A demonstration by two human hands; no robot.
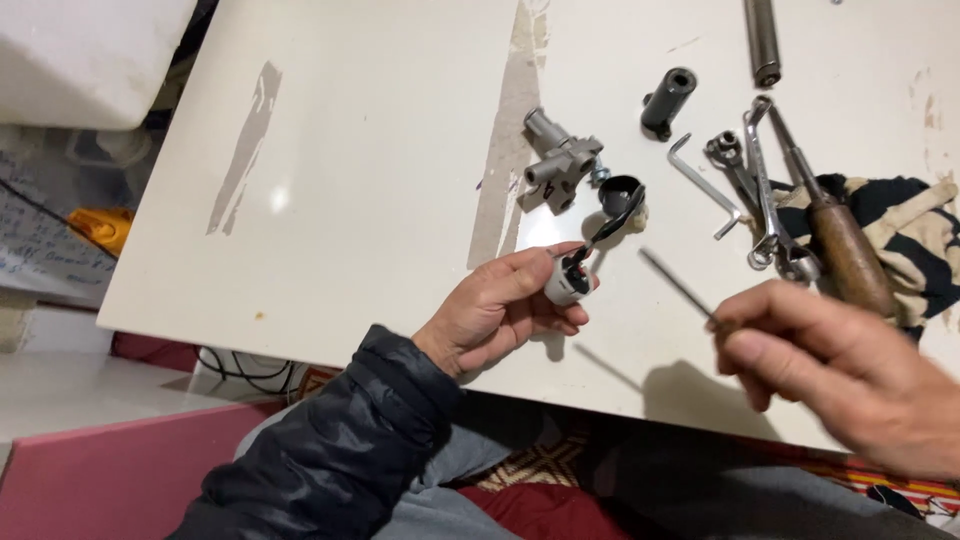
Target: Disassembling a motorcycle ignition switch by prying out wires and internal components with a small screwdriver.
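The left hand (500, 305) has its fingers curled together around a small grey cylinder (567, 285), thumb pressing on top. The cylinder has a dark and red patch at its upper end, and a black lever (618, 210) with a rounded cap rises from it toward the upper right. Hand and part hover just above the white table (380, 150), near its front edge.

The right hand (850, 365) pinches a thin rod (675, 283) between thumb and fingertips, closed tight on its lower end. The rod points up and left toward the cylinder, but its tip stands apart from it. This hand is blurred.

Just beyond the lever lies a grey metal fitting (560, 158) with tube-like stubs. Further back and to the right sits a black sleeve (668, 100), and beside that a bent hex key (703, 185). To the right are several wrenches (760, 190) in a heap, touching a wooden-handled tool (845, 250) that rests on a dark-and-cream striped cloth (915, 235). A metal bar (762, 40) lies at the table's far edge.

The left arm wears a dark puffy sleeve (340, 440).
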